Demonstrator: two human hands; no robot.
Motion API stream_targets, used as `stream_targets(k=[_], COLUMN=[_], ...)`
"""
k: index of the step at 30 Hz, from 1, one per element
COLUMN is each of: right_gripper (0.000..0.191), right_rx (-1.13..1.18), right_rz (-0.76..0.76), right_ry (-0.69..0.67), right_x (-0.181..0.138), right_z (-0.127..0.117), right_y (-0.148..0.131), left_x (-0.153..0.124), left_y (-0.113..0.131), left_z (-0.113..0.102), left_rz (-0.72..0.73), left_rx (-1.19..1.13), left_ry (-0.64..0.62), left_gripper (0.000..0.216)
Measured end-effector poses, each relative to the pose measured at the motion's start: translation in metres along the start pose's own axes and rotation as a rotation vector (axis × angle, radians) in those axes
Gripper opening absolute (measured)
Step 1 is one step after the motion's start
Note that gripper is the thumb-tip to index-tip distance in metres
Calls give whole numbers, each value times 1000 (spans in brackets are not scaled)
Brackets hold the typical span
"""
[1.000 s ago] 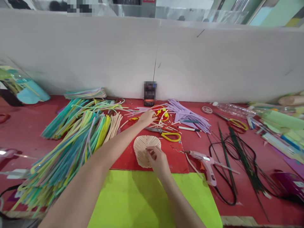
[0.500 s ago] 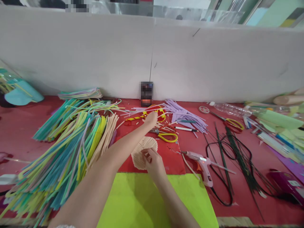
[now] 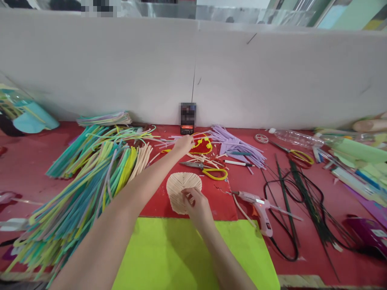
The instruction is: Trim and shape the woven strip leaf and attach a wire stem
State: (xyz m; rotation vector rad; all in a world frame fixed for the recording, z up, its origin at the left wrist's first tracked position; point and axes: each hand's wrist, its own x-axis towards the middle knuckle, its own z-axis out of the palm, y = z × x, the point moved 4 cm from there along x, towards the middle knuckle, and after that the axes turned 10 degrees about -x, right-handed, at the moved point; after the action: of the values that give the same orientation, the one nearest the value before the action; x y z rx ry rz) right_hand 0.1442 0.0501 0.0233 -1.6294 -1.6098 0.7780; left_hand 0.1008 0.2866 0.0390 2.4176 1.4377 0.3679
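My right hand [image 3: 196, 208] rests on the near edge of a cream leaf-shaped piece [image 3: 181, 186] made of glued strips, its fingers curled and pinching that edge. The piece lies on a red sheet [image 3: 220, 201]. My left hand [image 3: 183, 144] reaches far forward to a scatter of short cream strips [image 3: 208, 160] and a red and yellow loop [image 3: 203, 146], with its fingers bent down onto them. What, if anything, the left fingers hold is hidden.
A big heap of coloured foam strips [image 3: 90, 181] fills the left. Yellow-handled scissors [image 3: 208, 171], a pink glue gun [image 3: 256, 205], dark wires [image 3: 296, 193], purple strips [image 3: 232, 145], a lime sheet [image 3: 169, 257] and a white partition wall [image 3: 193, 72] surround the hands.
My left hand has shifted a little left and farther back over the small strips. My right hand stays on the leaf-shaped piece, which now shows more fully.
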Motion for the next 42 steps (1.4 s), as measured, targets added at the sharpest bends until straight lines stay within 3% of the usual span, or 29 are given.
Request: stream_targets(k=[6,14,24,35,42], right_gripper=[18,16,16,16,26], right_rx=[-14,-35,-55,-43,71], right_rz=[-1,15,-10,-25,69], right_ry=[-19,-5,12,12,68], right_x=[0,3,2,2,2], right_z=[1,4,5,5,1], right_y=[-2,4,2,6,6], left_x=[-14,-21,-18,-17,-24], left_y=[-30,-33,-58,-52,-46], left_z=[-2,-1,-14,-25,-32], left_rz=[-103,-31,-12,64,78], left_rx=[113,76,-96,-219,-358], left_ry=[-31,-18,89,149,187], left_gripper=[29,49,33,28,29])
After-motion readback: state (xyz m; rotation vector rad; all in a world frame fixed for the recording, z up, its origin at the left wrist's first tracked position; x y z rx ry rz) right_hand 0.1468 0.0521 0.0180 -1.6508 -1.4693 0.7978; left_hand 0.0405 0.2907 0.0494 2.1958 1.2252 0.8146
